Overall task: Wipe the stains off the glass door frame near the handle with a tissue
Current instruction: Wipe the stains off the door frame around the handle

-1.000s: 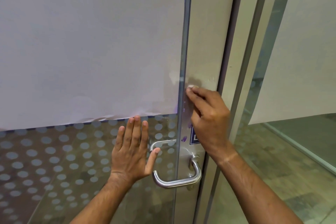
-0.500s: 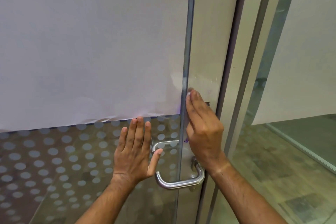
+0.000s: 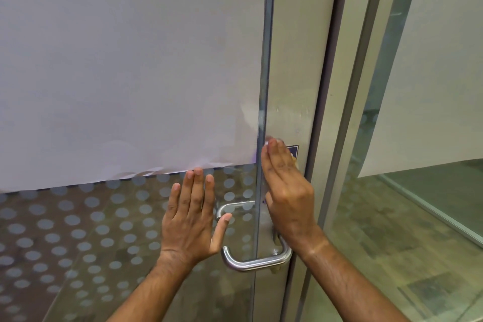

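Head view: one glass door (image 3: 109, 230), dotted with pale circles, fills the scene under both hands, its upper part covered by one white sheet (image 3: 125, 60) whose lower edge runs just above the left fingertips. One metal frame (image 3: 298, 60) stands upright beside the glass, its long axis vertical, passing under the right hand and on past the top and bottom of the picture. One steel handle (image 3: 257, 261), a U-shaped loop, sits between the two wrists, its bar lying level below the right hand. Two bare hands are at work. Left hand (image 3: 192, 219) lies flat on the glass, fingers straight and pointing up, thumb splayed toward the handle. Right hand (image 3: 287, 191) presses on the frame above the handle, fingers nearly straight and pointing up, one tissue (image 3: 277, 140) peeking out as a white scrap at their tips. One dark label (image 3: 294, 150) shows partly just beyond those fingers.
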The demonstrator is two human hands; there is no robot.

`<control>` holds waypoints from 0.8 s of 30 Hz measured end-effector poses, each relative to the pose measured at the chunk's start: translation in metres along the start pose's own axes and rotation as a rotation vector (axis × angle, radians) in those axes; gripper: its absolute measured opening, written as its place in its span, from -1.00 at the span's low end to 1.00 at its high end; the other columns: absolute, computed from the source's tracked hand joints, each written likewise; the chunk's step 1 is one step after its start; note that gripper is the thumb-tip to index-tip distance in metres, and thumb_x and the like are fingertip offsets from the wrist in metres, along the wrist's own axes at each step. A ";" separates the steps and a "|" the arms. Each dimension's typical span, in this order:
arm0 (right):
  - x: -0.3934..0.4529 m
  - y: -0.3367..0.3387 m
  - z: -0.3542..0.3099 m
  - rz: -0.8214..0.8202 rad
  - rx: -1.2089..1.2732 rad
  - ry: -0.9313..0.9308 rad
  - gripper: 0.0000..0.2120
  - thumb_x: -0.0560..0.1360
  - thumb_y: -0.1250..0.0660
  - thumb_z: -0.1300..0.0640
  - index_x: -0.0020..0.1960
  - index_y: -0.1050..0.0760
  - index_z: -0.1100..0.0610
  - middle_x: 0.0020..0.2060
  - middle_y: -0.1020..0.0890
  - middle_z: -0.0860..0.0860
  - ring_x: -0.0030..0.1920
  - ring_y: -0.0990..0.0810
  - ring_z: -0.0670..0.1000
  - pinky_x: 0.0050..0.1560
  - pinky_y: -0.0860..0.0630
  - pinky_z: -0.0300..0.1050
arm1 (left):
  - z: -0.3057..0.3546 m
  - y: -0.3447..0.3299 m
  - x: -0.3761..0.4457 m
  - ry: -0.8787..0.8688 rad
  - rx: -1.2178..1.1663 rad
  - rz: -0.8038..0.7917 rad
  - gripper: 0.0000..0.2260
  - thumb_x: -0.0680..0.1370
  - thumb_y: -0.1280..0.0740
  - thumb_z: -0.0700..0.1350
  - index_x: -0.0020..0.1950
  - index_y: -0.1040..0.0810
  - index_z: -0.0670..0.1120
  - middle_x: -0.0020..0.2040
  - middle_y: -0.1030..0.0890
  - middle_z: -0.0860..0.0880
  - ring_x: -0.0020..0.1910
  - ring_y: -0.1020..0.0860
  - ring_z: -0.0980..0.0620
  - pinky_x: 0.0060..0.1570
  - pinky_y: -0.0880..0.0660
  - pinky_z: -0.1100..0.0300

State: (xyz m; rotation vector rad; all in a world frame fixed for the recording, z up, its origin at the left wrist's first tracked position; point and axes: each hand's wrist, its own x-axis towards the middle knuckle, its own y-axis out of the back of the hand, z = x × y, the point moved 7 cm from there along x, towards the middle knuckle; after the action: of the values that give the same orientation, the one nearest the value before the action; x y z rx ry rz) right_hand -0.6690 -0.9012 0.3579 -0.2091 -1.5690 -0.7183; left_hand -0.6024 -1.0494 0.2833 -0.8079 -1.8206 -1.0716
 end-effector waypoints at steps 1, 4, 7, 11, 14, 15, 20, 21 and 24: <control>-0.006 0.000 -0.001 -0.022 -0.003 0.019 -0.49 0.42 -0.12 0.48 0.36 -0.43 0.36 0.36 -0.45 0.22 0.39 -0.43 0.17 0.34 -0.46 0.07 | 0.000 -0.001 0.000 -0.001 0.000 -0.006 -0.13 0.52 -0.19 0.20 0.63 0.12 -0.23 0.64 0.16 -0.21 0.63 0.13 -0.15 0.59 0.17 -0.07; -0.002 0.002 0.001 -0.018 0.012 0.027 -0.56 0.46 -0.09 0.41 0.31 -0.48 0.37 0.31 -0.51 0.23 0.34 -0.48 0.17 0.30 -0.50 0.07 | 0.000 -0.001 -0.001 -0.001 0.003 -0.005 -0.13 0.52 -0.19 0.20 0.63 0.11 -0.23 0.64 0.15 -0.21 0.63 0.13 -0.15 0.59 0.16 -0.07; 0.021 0.007 0.006 0.060 0.018 -0.037 -0.55 0.47 -0.08 0.44 0.33 -0.45 0.38 0.33 -0.50 0.24 0.36 -0.47 0.17 0.35 -0.44 0.02 | 0.000 -0.001 -0.002 0.001 -0.007 0.001 -0.14 0.52 -0.20 0.20 0.63 0.08 -0.23 0.64 0.14 -0.21 0.63 0.11 -0.16 0.59 0.15 -0.08; 0.026 0.003 0.007 0.091 0.013 -0.076 -0.51 0.48 -0.09 0.48 0.40 -0.38 0.37 0.40 -0.42 0.23 0.44 -0.37 0.17 0.44 -0.34 0.01 | 0.000 -0.001 -0.001 0.006 -0.004 0.004 -0.14 0.53 -0.20 0.20 0.63 0.08 -0.23 0.64 0.13 -0.21 0.63 0.11 -0.16 0.59 0.14 -0.08; 0.002 -0.002 0.006 0.035 -0.002 -0.003 -0.48 0.46 -0.02 0.48 0.41 -0.35 0.37 0.42 -0.36 0.22 0.47 -0.31 0.16 0.45 -0.32 0.04 | 0.000 -0.001 -0.002 0.002 -0.005 -0.003 -0.14 0.52 -0.21 0.20 0.63 0.09 -0.23 0.64 0.14 -0.21 0.63 0.12 -0.16 0.59 0.15 -0.08; -0.004 -0.002 0.007 0.016 -0.004 0.014 -0.48 0.46 -0.01 0.47 0.41 -0.33 0.37 0.43 -0.34 0.22 0.47 -0.30 0.15 0.45 -0.32 0.04 | 0.000 -0.002 -0.002 0.002 -0.008 -0.005 -0.14 0.52 -0.21 0.20 0.63 0.09 -0.23 0.64 0.14 -0.21 0.63 0.12 -0.16 0.59 0.15 -0.08; 0.015 -0.004 0.014 0.067 0.007 -0.026 -0.55 0.59 0.03 0.42 0.48 -0.18 0.34 0.47 -0.27 0.23 0.50 -0.26 0.19 0.49 -0.27 0.05 | 0.000 -0.002 -0.002 0.003 -0.003 0.005 -0.14 0.53 -0.20 0.20 0.63 0.08 -0.23 0.64 0.14 -0.22 0.63 0.12 -0.17 0.59 0.15 -0.08; 0.020 -0.006 0.014 0.077 0.020 -0.044 -0.51 0.56 -0.06 0.44 0.49 -0.16 0.35 0.48 -0.25 0.23 0.51 -0.24 0.20 0.50 -0.25 0.06 | 0.000 -0.002 -0.001 0.004 -0.001 0.005 -0.15 0.53 -0.20 0.20 0.63 0.08 -0.23 0.64 0.14 -0.22 0.63 0.12 -0.17 0.59 0.15 -0.08; 0.010 -0.014 0.012 0.037 0.046 -0.076 -0.40 0.48 -0.24 0.44 0.49 -0.18 0.38 0.49 -0.23 0.27 0.53 -0.19 0.21 0.50 -0.23 0.14 | -0.001 -0.003 -0.002 0.001 0.000 0.003 -0.14 0.53 -0.20 0.20 0.63 0.08 -0.23 0.64 0.14 -0.22 0.63 0.12 -0.17 0.59 0.15 -0.08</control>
State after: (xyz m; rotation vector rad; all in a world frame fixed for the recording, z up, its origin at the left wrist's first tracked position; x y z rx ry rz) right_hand -0.6877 -0.9084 0.3637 -0.2336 -1.6482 -0.6514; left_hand -0.6035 -1.0514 0.2802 -0.8093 -1.8182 -1.0696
